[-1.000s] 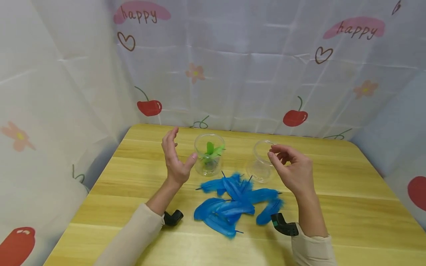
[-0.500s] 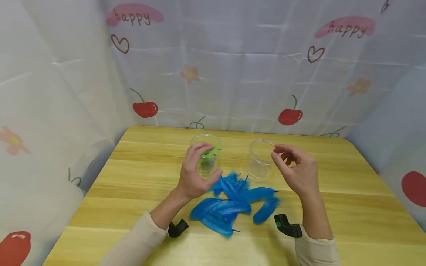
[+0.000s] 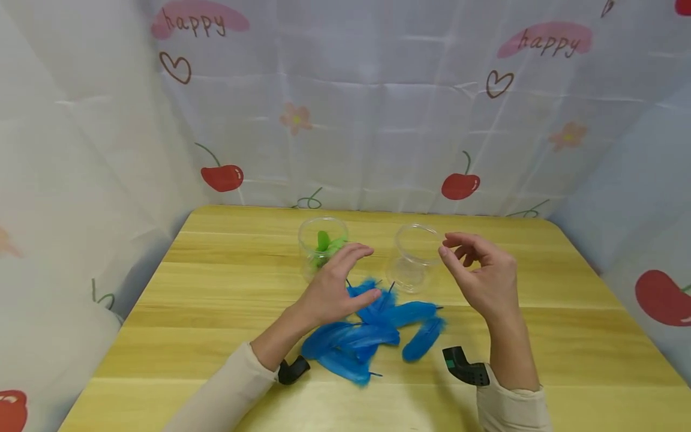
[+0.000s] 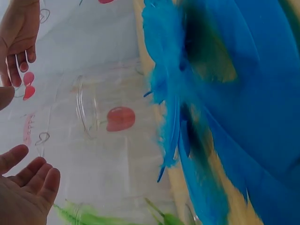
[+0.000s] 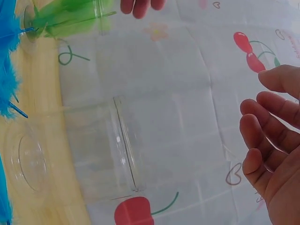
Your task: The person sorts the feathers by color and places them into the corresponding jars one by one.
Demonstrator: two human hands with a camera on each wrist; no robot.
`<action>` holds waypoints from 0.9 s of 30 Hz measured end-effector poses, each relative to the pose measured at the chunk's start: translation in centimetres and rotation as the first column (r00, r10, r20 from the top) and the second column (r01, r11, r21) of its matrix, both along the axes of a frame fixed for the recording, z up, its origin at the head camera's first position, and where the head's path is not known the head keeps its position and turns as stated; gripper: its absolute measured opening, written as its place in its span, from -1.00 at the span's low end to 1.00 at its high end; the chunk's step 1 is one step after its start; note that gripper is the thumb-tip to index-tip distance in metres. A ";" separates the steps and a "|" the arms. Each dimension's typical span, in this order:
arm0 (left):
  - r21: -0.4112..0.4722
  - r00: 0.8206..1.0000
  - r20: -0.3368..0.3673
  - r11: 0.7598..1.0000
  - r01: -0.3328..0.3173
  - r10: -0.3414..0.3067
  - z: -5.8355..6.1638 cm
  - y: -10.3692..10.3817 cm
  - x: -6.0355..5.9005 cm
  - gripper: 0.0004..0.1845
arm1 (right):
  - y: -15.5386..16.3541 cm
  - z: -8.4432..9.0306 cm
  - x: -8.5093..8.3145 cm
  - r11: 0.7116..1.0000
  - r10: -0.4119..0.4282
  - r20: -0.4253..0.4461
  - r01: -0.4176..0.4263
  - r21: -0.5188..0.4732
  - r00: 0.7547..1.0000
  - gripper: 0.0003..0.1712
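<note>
My left hand [image 3: 337, 291] hovers above a pile of blue feathers [image 3: 351, 339], fingers spread and thumb apart, holding nothing. Just behind it stands a clear plastic cup [image 3: 305, 240] with green feathers [image 3: 324, 243] inside; the hand hides part of this cup in the head view. My right hand [image 3: 483, 276] is raised to the right of a second clear cup [image 3: 410, 264], in which I see nothing. Its fingers are loosely bent with thumb and fingertips apart. In the right wrist view, a gap separates these fingers [image 5: 262, 126] from the cup's rim.
The wooden table [image 3: 561, 336] extends around the cups and feathers. Behind it hangs a white curtain [image 3: 367, 120] printed with cherries, hearts and words, and its sides enclose the table left and right. A black wrist camera [image 3: 464, 366] sits at my right cuff.
My left hand has swung rightward from the left side of the green-feather cup to over the blue feathers. My right hand has shifted slightly away from the other cup. The view has turned slightly right.
</note>
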State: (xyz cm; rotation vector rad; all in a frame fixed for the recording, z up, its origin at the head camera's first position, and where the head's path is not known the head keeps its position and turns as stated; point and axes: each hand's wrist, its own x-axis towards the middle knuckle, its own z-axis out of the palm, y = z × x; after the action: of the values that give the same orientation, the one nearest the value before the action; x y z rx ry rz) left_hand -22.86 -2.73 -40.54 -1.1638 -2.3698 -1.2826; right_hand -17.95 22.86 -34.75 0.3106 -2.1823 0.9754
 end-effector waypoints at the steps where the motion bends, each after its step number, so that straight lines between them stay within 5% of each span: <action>1: -0.012 1.000 0.010 1.000 0.001 -0.001 0.0 0.2 0.0 -0.30 | 0.0 0.1 0.0 1.000 0.004 -0.004 -0.004 -0.001 1.000 -0.76; 11: -0.165 0.982 0.190 0.985 0.055 -0.024 0.3 1.5 -0.9 -0.21 | 0.4 -0.3 0.1 0.999 0.020 0.003 -0.021 0.042 1.000 -0.76; 27: -0.225 0.926 0.378 0.970 0.090 0.002 -0.7 2.8 -3.5 -0.09 | 0.7 -0.3 0.9 0.999 0.005 0.004 -0.005 0.053 1.000 -0.72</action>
State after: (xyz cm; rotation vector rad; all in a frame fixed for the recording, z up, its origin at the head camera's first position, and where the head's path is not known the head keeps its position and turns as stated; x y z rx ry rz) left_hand -26.32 0.06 -41.23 -1.1219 -2.8592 -1.3694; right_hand -17.08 23.60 -35.08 0.3394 -2.2149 0.9225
